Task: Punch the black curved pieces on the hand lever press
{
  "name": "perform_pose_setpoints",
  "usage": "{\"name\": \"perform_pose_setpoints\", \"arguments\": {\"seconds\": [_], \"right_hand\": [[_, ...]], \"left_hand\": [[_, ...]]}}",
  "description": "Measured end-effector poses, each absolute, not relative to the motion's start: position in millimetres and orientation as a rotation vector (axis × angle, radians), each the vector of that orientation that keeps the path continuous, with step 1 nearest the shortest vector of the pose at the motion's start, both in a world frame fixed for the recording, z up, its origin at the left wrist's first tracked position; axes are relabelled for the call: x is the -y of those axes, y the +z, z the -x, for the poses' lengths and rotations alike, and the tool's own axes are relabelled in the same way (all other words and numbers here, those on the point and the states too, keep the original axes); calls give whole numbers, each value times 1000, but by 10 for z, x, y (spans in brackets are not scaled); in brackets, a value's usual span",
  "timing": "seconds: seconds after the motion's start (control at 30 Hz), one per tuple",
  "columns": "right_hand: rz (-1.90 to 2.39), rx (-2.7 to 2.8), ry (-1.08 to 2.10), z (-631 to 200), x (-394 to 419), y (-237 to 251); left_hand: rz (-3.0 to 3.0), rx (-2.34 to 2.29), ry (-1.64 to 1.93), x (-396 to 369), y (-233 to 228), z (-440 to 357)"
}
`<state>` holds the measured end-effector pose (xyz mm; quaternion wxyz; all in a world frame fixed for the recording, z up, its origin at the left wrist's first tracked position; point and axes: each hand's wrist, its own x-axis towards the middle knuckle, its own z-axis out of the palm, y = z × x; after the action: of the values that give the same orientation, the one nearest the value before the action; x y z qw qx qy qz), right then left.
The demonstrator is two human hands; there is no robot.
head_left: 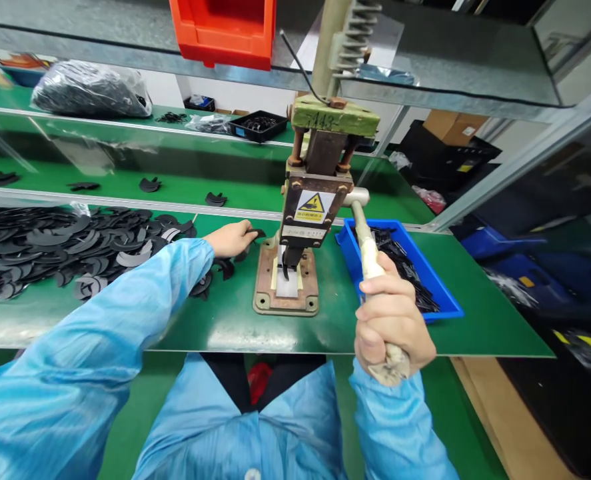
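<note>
Head view: green table [235, 327] spreads wide, with a big heap of black parts [50, 247] on its left side. At centre stands the press [308, 213], with a blue tray [445, 293] of black pieces just beside it on the right. Right hand [392, 327] is wrapped tight round the lever [370, 250]. Left hand [232, 239] pinches one black part [256, 233] beside the press base.
</note>
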<state>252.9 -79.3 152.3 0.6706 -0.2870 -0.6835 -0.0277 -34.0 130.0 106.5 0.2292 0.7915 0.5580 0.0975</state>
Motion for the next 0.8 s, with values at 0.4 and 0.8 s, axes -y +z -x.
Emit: {"name": "perform_pose_setpoints", "arguments": {"seconds": [0.4,0.8], "right_hand": [[625,1531,-101,-2495,756,1535],[645,1509,-97,-2479,773,1536]], "left_hand": [[-1440,-1088,744,-656,620,-8],[-1412,-1071,606,-774,618,-13]]}}
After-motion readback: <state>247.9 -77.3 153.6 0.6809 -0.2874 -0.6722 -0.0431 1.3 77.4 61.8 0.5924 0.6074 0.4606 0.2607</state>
